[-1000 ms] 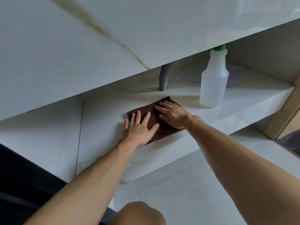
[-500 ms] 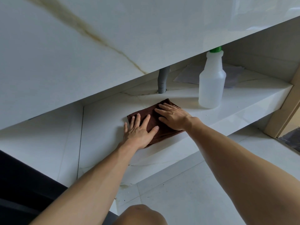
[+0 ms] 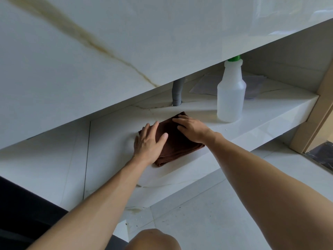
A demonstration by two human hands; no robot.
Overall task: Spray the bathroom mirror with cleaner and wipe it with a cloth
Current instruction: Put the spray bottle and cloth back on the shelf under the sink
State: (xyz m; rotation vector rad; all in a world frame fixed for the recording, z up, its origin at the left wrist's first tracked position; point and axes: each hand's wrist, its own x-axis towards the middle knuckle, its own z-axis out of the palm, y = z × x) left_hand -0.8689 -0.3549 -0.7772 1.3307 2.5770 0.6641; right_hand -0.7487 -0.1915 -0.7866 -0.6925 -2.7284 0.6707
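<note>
A folded dark brown cloth (image 3: 178,143) lies on the white marble shelf (image 3: 261,127) under the counter. My left hand (image 3: 148,141) rests flat on the cloth's left part with fingers straight. My right hand (image 3: 193,129) lies flat on its far right part, fingers pointing left. A translucent white spray bottle (image 3: 231,94) with a green collar stands upright on the shelf to the right of the cloth, apart from both hands; its spray head is hidden by the counter. No mirror is in view.
A white marble counter front (image 3: 108,51) with a yellowish vein overhangs the shelf. A grey corrugated drain pipe (image 3: 177,93) stands behind the cloth. Clear plastic sheets (image 3: 205,85) lie at the shelf's back. A wooden door frame (image 3: 313,127) stands at right. My knee (image 3: 153,239) is at the bottom.
My left hand has lifted slightly and shifted a little further onto the cloth. The right hand stays flat on it. The cloth and bottle have not moved.
</note>
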